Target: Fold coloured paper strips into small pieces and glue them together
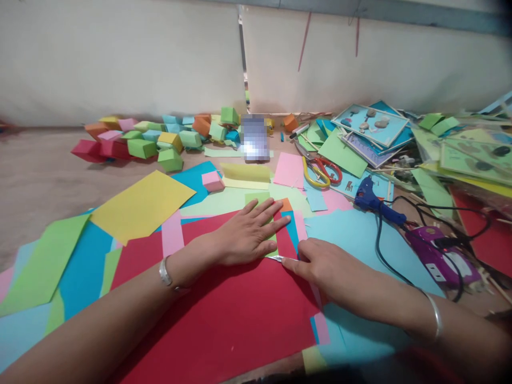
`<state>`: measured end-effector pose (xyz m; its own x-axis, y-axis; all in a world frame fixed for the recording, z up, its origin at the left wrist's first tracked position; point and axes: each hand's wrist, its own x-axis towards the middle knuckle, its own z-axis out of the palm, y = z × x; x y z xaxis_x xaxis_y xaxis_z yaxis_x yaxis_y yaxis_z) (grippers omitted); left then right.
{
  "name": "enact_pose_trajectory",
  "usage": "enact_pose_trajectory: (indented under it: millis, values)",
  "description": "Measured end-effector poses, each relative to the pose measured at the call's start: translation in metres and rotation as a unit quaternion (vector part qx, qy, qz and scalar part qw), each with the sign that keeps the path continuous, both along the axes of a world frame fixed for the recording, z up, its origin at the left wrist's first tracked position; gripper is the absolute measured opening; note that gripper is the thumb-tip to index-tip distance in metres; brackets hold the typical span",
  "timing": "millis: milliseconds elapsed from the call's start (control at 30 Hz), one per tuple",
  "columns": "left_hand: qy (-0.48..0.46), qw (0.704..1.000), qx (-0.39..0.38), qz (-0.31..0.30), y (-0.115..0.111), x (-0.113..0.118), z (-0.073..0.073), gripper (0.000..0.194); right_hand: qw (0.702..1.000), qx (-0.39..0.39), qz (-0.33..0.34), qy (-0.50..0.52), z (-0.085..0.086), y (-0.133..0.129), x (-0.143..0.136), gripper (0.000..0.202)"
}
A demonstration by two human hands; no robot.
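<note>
My left hand (254,232) lies flat with its fingers spread over a green paper piece (272,246) on top of red paper (236,314). Just to its right, my right hand (324,264) is closed round a thin silvery blade-like tool (276,258), mostly hidden in the fist. The forefinger stretches along it, and its tip touches the paper close to my left thumb. Narrow red, blue and orange strips (286,205) stick out beyond my left fingers.
Small folded paper boxes (142,148) stand in rows at the back left. Scissors (320,169), a blue glue gun (374,200), a purple power strip (444,258) with black cable and decorated cards (372,125) lie to the right. Yellow paper (144,205) lies left.
</note>
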<state>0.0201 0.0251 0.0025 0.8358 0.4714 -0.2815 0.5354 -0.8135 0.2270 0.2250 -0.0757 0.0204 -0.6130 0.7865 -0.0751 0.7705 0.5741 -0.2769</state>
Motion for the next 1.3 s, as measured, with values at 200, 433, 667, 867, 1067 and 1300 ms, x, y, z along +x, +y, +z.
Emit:
enact_pose_trajectory:
  millis: [200, 433, 667, 867, 1067, 1300]
  values:
    - [-0.021, 1.0, 0.008, -0.005, 0.001, -0.002, -0.004, 0.06, 0.992, -0.056, -0.1, 0.046, -0.007, 0.003, -0.014, 0.034]
    - [-0.028, 1.0, 0.013, -0.004, 0.001, -0.002, -0.007, 0.059, 0.993, 0.059, 0.078, 0.069, -0.018, -0.003, -0.03, 0.029]
    - [-0.108, 0.994, -0.009, 0.012, 0.003, -0.005, -0.011, 0.061, 0.981, 0.145, -0.132, 0.003, 0.031, 0.01, 0.021, 0.032]
    - [-0.362, 0.921, 0.021, 0.14, 0.019, -0.009, -0.012, 0.039, 0.945, 0.242, -0.122, -0.182, 0.022, 0.021, 0.033, 0.023]
    - [-0.483, 0.827, 0.092, 0.275, 0.034, -0.011, -0.018, 0.029, 0.945, 0.312, 0.101, 0.006, -0.013, 0.017, -0.003, 0.026]
    - [-0.528, 0.78, 0.066, 0.328, 0.036, -0.008, -0.021, 0.027, 0.925, 0.356, 0.116, -0.064, -0.012, 0.007, -0.046, 0.024]
